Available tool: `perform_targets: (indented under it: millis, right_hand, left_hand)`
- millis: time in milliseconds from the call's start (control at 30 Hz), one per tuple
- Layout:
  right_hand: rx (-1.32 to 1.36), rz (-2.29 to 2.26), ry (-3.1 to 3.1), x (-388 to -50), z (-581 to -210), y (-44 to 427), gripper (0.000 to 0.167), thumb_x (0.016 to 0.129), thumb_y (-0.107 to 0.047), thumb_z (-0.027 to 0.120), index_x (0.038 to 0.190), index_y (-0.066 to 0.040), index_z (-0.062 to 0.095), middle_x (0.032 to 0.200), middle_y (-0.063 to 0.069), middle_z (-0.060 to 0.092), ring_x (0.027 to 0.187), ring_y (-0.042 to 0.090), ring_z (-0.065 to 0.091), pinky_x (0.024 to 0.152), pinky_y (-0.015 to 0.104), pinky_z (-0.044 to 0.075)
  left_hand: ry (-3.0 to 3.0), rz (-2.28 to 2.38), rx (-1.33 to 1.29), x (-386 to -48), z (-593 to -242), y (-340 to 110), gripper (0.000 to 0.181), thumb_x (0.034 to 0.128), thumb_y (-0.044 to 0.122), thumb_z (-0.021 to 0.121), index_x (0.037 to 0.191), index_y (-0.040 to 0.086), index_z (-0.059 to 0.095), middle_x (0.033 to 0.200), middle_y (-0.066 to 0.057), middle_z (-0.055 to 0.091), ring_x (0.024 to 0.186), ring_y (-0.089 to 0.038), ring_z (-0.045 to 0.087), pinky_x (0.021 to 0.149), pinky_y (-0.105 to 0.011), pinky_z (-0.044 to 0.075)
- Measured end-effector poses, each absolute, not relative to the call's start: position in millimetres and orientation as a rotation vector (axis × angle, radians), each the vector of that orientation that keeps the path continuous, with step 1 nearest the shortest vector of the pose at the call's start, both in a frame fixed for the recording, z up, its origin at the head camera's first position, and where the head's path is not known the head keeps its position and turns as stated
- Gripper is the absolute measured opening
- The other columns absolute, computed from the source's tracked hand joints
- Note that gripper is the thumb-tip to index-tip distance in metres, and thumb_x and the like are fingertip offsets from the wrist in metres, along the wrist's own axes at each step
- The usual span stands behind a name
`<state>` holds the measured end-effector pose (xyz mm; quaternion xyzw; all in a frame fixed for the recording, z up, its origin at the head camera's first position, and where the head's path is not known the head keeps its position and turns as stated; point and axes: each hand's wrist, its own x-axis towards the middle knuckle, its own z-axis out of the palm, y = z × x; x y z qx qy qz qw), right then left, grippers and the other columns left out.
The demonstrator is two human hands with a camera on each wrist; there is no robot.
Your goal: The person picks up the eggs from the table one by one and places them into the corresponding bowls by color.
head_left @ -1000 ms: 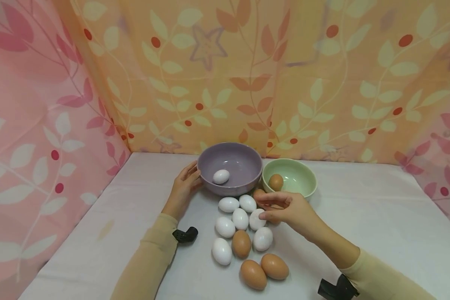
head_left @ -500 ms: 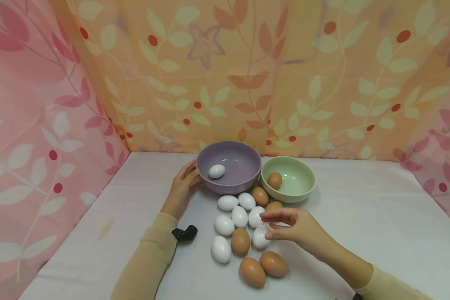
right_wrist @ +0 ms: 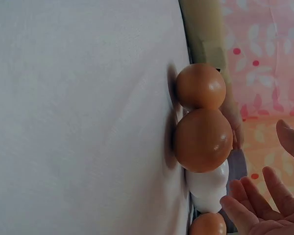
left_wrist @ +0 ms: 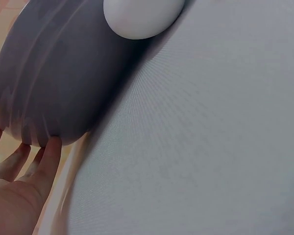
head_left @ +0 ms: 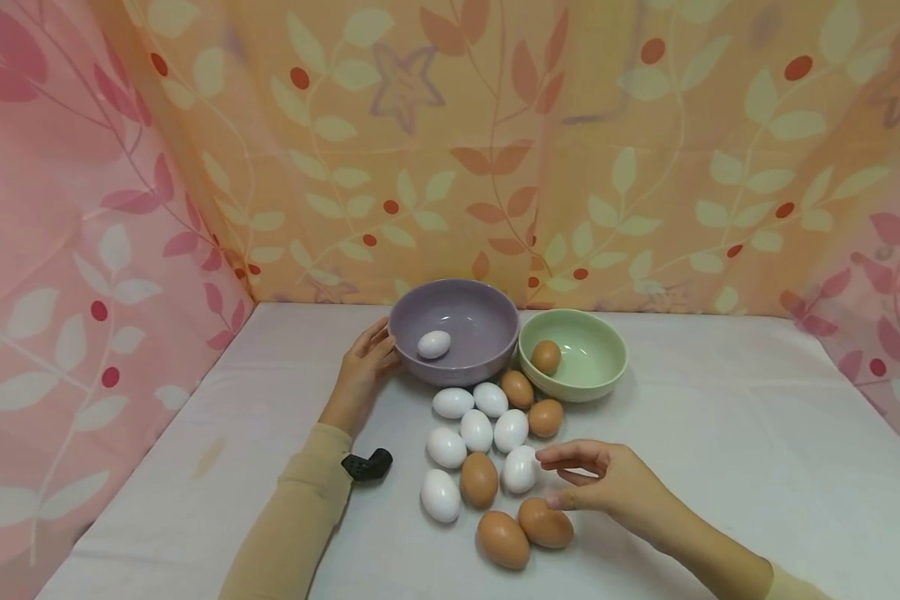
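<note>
My left hand (head_left: 362, 373) rests its fingertips against the left side of the purple bowl (head_left: 487, 367), which holds one white egg (head_left: 434, 344); in the left wrist view the fingers (left_wrist: 50, 159) touch the bowl's wall (left_wrist: 63, 73). My right hand (head_left: 622, 487), empty with fingers apart, hovers by a white egg (head_left: 521, 469) and over the right edge of a brown egg (head_left: 546, 523). Several white and brown eggs lie in front of the bowls, among them another brown egg (head_left: 503, 540). In the right wrist view the right hand (right_wrist: 269, 210) is beside the eggs, palm uncovered.
A green bowl (head_left: 607, 367) with one brown egg (head_left: 546, 357) stands against the purple bowl's right side. White cloth (head_left: 720, 417) covers the table. Patterned curtains (head_left: 330, 167) hang behind and at both sides. A black wrist device (head_left: 367, 465) is on the left sleeve.
My right hand has moved back from beside the green bowl toward the nearer eggs, uncovering two brown eggs. The white egg in the purple bowl has shifted slightly. The left hand stays at the bowl.
</note>
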<state>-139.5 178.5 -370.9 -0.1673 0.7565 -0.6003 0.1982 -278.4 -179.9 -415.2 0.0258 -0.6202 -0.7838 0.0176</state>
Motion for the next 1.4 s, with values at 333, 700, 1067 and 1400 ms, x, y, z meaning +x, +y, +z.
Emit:
perform_targets:
  millis: [333,700,1067,1400]
  right_hand:
    - [-0.404,-1.589,2.127,-132.5,-385.8,185.9,0.054,0.081,-0.015,0.081,0.127,0.005,0.061,0.125,0.019,0.067,0.118,0.023,0.064,0.096,0.028,0.055]
    - [-0.408,-1.523,2.164,-126.5,-393.4,185.0,0.058,0.076,-0.018,0.086,0.125,0.003,0.063,0.121,0.014,0.07,0.107,0.006,0.064,0.083,0.017,0.051]
    - [-0.428,-1.487,2.197,-122.8,-397.6,182.3,0.055,0.074,-0.016,0.087,0.122,0.001,0.066,0.116,0.011,0.072,0.1,-0.005,0.062,0.08,0.015,0.05]
    - [-0.469,-1.473,2.226,-124.1,-399.4,180.6,0.05,0.076,-0.019,0.085,0.118,0.001,0.068,0.113,0.013,0.074,0.098,-0.006,0.064,0.083,0.013,0.048]
  left_hand:
    - [-1.954,-2.405,0.088,-277.6,-414.8,-179.6,0.052,0.1019,0.021,0.057,0.152,0.019,0.041,0.155,-0.008,0.043,0.107,-0.011,0.064,0.102,-0.035,0.051]
    - [-1.953,-2.412,0.085,-278.8,-414.7,-180.6,0.053,0.1017,0.022,0.058,0.152,0.019,0.04,0.154,-0.007,0.044,0.108,-0.012,0.063,0.104,-0.037,0.05]
    - [-1.947,-2.417,0.086,-278.3,-414.7,-179.5,0.052,0.1021,0.019,0.057,0.152,0.018,0.041,0.154,-0.007,0.044,0.107,-0.012,0.064,0.098,-0.032,0.053]
    - [-1.941,-2.419,0.09,-279.0,-415.2,-180.3,0.053,0.1019,0.021,0.057,0.152,0.018,0.04,0.155,-0.009,0.042,0.108,-0.014,0.063,0.097,-0.03,0.053]
